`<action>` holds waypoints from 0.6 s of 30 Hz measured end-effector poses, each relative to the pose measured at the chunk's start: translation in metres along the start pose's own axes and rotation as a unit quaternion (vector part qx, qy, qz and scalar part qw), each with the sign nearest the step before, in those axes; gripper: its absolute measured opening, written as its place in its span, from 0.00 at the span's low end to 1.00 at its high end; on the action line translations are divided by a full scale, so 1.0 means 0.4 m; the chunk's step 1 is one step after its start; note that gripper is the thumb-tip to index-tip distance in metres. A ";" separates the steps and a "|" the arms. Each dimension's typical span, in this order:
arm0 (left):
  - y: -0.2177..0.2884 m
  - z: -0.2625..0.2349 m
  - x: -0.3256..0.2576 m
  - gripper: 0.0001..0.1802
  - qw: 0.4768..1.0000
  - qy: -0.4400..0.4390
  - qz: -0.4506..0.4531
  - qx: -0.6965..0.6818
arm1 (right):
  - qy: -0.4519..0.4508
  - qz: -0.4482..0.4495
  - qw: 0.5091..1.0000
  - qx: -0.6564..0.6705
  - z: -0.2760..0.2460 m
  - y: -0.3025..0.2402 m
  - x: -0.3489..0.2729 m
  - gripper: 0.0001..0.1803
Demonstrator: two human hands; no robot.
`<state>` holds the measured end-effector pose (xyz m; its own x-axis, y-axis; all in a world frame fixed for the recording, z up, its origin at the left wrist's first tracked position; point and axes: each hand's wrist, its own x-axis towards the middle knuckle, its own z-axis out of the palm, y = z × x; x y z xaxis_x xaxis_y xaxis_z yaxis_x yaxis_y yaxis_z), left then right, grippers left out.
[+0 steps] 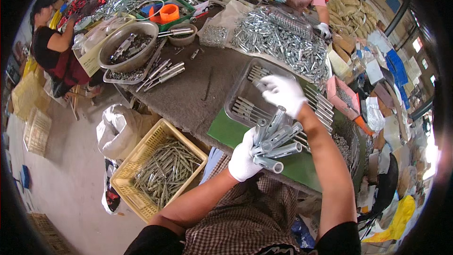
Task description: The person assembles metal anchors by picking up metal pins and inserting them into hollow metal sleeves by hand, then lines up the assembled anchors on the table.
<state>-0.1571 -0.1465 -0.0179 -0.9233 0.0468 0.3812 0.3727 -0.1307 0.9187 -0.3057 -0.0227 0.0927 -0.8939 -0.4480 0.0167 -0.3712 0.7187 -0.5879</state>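
Holding: left hand (243, 160), in a white glove, is clamping a fanned bundle of short metal tubes (276, 141) just above the near edge of the worktop (188, 94).
Left grip: fingers are closing round the tubes' lower ends; open tube mouths are pointing toward the camera and to the right.
Right grip: right hand (282, 93), also gloved, is curling over the clear plastic tray (240, 95); it seems to be pinching a tube end, but cannot tell for sure.
Tray: it is sitting on a green mat (226, 134) and is carrying more of the same tubes in rows.
Handling: tubes are looking like stiff, plated steel, so probably smooth and slippery; each one likely light, the bundle noticeably heavier.
Risk: the fanned bundle is looking prone to sliding apart, judging by the splay.
Hold point: mid-length round the barrel is looking safest; the ends are hollow and could pinch a glove.
Nearby: yellow crate (158, 172) of similar parts is sitting on the floor to the left; two other people are working at the far side.
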 end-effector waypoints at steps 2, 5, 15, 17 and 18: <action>0.002 0.012 0.010 0.40 1.000 0.020 0.015 0.008 | 0.143 -0.033 0.964 0.222 -0.072 -0.016 -0.061 0.22; 0.024 -0.001 0.007 0.40 0.997 0.003 0.031 0.066 | 0.236 -0.126 0.879 0.396 -0.164 -0.168 -0.176 0.22; -0.009 0.008 0.014 0.40 0.995 -0.001 0.051 0.081 | 0.161 -0.189 0.966 0.075 -0.120 -0.270 -0.319 0.19; 0.020 0.008 0.016 0.40 0.985 0.007 0.092 0.143 | 0.151 -0.235 0.960 -0.003 -0.108 -0.263 -0.309 0.19; 0.015 0.009 0.017 0.40 0.985 0.008 0.091 0.144 | 0.128 -0.203 0.971 -0.025 -0.107 -0.275 -0.314 0.19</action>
<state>-0.1607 -0.1435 -0.0094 -0.8395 0.0328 0.5424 0.5406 0.1505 0.8277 -0.1635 -0.0226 0.1899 -0.7023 -0.5577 0.4424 -0.7118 0.5381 -0.4514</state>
